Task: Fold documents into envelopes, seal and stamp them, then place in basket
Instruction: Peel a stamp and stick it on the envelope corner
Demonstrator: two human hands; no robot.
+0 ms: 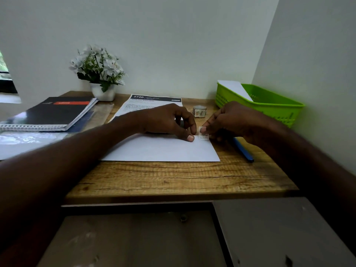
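- Envelope [163, 149]: flat on desk [173, 180], long axis left-right.
- Right hand [227, 120]: pinches stamp [202, 134] at envelope's far-right corner.
- Left hand [169, 120]: fingertip presses the envelope just beside the stamp.
- Basket [269, 105]: beyond envelope, right.

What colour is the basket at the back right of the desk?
Bright lime green, seen clearly in the head view: basket.

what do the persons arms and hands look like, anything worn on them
Both arms are bare up to the frame's edge: no sleeves, gloves, watch or bracelets show. The left hand and right hand carry no visible rings. The fingernails are short and unpainted, clearest on the left hand's fingertips.
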